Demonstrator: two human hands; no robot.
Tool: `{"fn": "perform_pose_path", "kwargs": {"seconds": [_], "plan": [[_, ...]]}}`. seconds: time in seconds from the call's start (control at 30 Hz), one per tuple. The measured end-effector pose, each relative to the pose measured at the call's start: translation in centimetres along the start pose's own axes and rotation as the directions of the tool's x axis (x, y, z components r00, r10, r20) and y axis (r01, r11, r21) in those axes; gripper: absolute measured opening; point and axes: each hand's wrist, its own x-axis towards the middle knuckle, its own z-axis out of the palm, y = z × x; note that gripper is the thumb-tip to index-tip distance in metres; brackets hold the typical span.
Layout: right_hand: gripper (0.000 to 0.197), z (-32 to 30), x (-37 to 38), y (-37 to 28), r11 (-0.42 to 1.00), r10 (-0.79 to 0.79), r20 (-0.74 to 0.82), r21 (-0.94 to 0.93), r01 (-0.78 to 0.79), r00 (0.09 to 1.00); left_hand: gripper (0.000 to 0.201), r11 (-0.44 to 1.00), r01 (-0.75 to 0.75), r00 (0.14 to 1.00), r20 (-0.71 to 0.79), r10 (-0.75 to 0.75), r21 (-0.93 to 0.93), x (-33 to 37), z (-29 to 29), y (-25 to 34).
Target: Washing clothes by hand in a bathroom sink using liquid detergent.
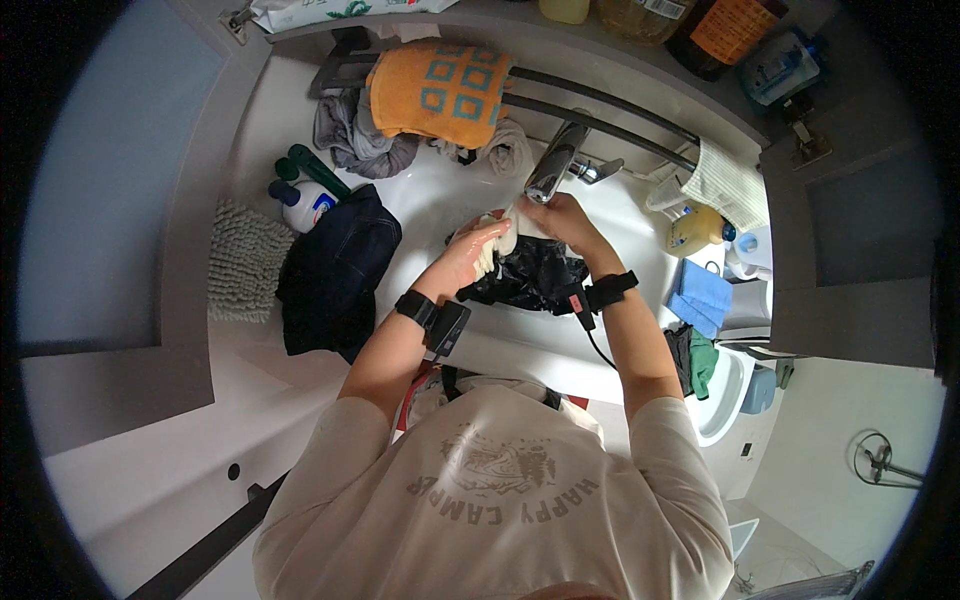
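Left hand [468,254] and right hand [567,222] angle inward, both kinda gripping one pale cloth [509,240], right by one tap [557,165] and one shiny black bundle [530,275].

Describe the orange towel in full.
The orange towel looks like soft, thick fabric, patterned with rows of hollow blue-grey squares. It hangs draped over the dark bars of the rack, toward their left end, spread fairly flat with a slightly wavy lower edge. It sits behind the sink, left of the tap. Grey cloth shows by its lower left; whether they touch is unclear. Neither hand touches it.
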Motion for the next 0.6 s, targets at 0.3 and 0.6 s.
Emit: {"fn": "perform_pose_path", "kwargs": {"seconds": [0.3,0.6], "plan": [[0.032,-2.8,-0.4,2.2,0.913,-0.078,0.229,-0.373,0.162,0.97,0.024,0.982,-0.019,0.998,0.056,0.009,0.189,-1.1,0.5,3.9],[0.023,2.3,-2.4,0.5,0.883,-0.17,-0.031,0.439,0.166,0.985,0.024,0.994,-0.111,0.992,-0.067,0.11,-0.018,3.8,-2.9,0.1]]}}
